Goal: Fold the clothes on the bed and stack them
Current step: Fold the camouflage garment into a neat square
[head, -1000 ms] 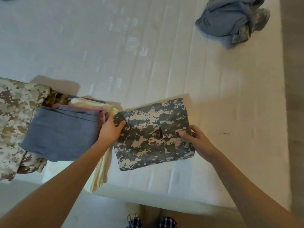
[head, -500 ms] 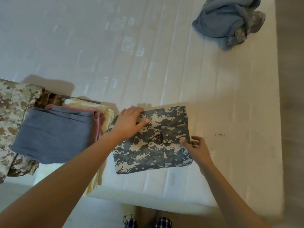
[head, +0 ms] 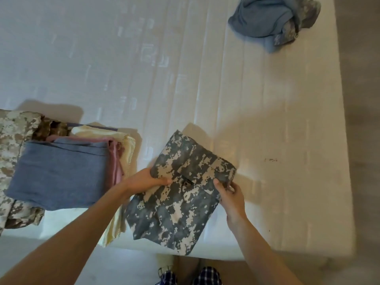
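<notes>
Holding a folded grey camouflage garment [head: 181, 198] between both hands, I look down at it over the near edge of a white bed [head: 267, 120]. My left hand [head: 144, 179] grips the garment's left edge, thumb laid across the top of the cloth and fingers tucked underneath, out of sight. My right hand [head: 230, 194] pinches the right edge, thumb on top and fingers curled round the border. The garment sits at a slant between the hands, one corner pointing away from me and the opposite corner reaching past the bed's near edge toward me. Whether its underside touches the bed I cannot tell.

Just left of my left hand lies a stack [head: 61, 161] of folded clothes. A blue garment [head: 59, 173] is on top. A pink garment [head: 116, 161] and a cream garment [head: 127, 145] show beneath it on the side nearest my hand. A tan camouflage garment [head: 12, 136] lies at the bottom, spreading farther left.

Far beyond my right hand, toward the bed's far right corner, sits a crumpled heap [head: 271, 19] of blue and camouflage clothes. Below my hands, checked trousers [head: 207, 274] show at the bottom edge.
</notes>
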